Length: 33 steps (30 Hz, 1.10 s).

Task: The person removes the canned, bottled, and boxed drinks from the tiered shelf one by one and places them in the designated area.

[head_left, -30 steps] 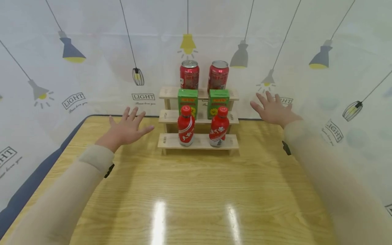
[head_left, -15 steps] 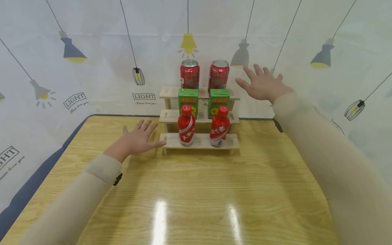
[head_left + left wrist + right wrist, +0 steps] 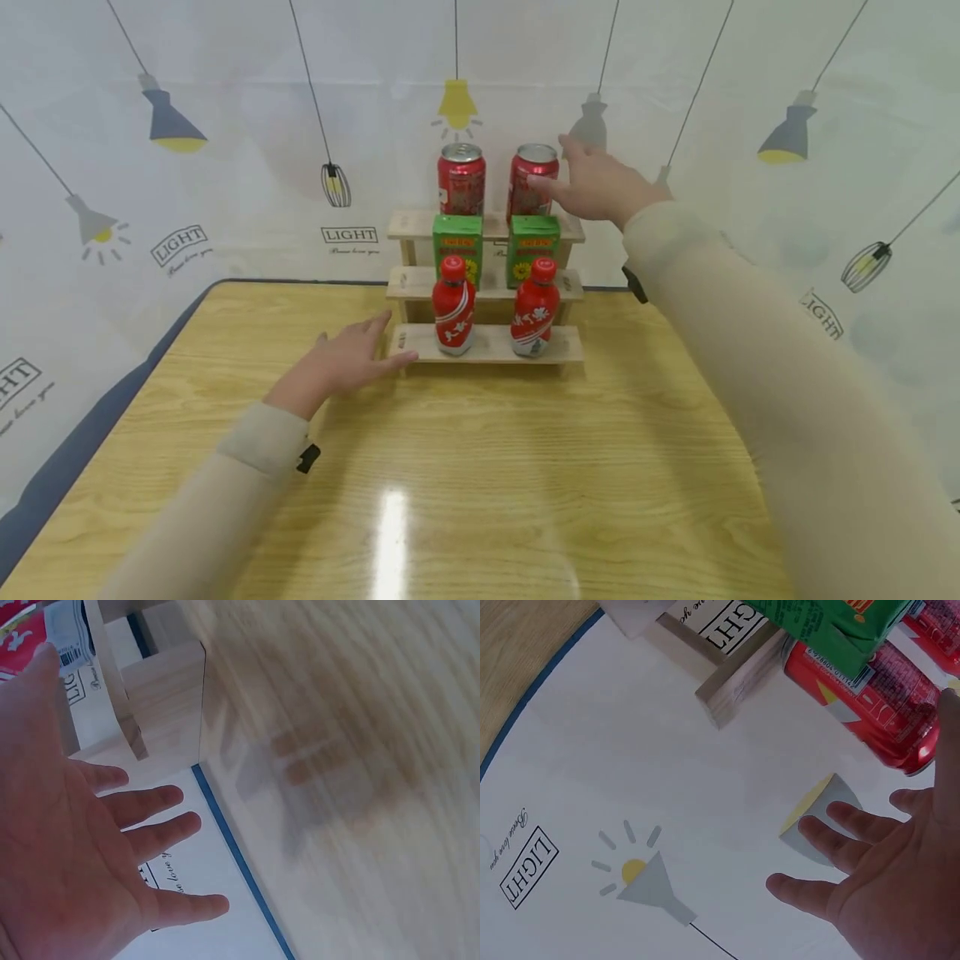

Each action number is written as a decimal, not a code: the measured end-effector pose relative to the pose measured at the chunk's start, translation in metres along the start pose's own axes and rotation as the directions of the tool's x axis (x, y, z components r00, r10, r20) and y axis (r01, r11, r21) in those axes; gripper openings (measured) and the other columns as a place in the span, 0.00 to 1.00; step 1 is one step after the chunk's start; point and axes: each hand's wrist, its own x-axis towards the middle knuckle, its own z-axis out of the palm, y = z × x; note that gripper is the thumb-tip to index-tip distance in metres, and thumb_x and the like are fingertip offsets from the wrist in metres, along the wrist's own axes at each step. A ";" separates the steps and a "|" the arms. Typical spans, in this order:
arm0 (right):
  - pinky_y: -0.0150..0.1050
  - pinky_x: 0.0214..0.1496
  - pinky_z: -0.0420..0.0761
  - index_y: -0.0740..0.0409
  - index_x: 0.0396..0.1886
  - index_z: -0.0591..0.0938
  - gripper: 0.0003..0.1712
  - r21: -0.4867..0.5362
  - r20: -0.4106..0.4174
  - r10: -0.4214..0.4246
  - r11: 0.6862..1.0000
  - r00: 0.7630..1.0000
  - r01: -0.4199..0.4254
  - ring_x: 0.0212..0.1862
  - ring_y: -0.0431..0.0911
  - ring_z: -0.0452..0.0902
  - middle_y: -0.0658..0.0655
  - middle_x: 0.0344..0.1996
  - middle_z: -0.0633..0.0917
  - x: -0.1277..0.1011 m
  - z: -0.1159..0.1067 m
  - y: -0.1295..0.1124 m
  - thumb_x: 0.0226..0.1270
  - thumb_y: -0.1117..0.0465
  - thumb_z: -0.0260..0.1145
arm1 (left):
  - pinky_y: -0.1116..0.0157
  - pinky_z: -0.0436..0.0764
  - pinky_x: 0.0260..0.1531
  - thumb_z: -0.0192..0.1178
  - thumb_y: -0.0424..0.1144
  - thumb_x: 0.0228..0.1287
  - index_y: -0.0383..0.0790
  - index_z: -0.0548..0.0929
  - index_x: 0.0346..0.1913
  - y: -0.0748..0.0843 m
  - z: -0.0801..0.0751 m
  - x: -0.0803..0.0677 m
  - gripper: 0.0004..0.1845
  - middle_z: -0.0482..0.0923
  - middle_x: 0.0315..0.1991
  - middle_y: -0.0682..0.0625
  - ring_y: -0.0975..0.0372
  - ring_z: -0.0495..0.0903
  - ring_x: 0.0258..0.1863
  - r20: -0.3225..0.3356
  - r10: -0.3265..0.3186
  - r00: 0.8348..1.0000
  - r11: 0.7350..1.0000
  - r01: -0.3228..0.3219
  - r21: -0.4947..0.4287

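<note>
A small three-step wooden shelf (image 3: 492, 340) stands at the centre of the frame, on a wood-grain table (image 3: 480, 467). On its top step, upper centre, are two upright red drink cans. The right can (image 3: 532, 167) has the right hand (image 3: 603, 185) just beside it, and the thumb overlaps its front in the head view. The left can (image 3: 462, 185) stands apart from its twin. A left carton (image 3: 457, 236) and a right carton (image 3: 533, 236), both green, are on the middle step; below them, on the lowest step, are a left bottle (image 3: 453, 312) and a right bottle (image 3: 536, 315), both red.

The right hand's fingers are spread and grasp nothing; whether the thumb touches the can is unclear. The left hand (image 3: 347, 358), left of centre, lies by the left end of the lowest step, its fingers also spread and free. Whether its thumb meets the wood cannot be told.

The can looks smooth and rigid, probably slippery, thin-walled enough to dent under a hard squeeze, and moderately heavy if full. The best hold is likely around the upper half of its side, above the carton in front, thumb opposite fingers, lifting straight up.
</note>
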 end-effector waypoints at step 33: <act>0.53 0.79 0.75 0.63 0.81 0.59 0.49 0.340 -0.130 0.061 0.940 0.990 -0.013 0.73 0.56 0.73 0.64 0.74 0.74 0.014 0.015 -0.021 0.77 0.36 0.63 | 0.17 0.38 0.72 0.30 0.87 0.66 0.45 0.35 0.88 0.017 0.029 0.005 0.62 0.67 0.81 0.42 0.36 0.64 0.81 -0.005 -0.068 0.998 0.998 0.068 0.013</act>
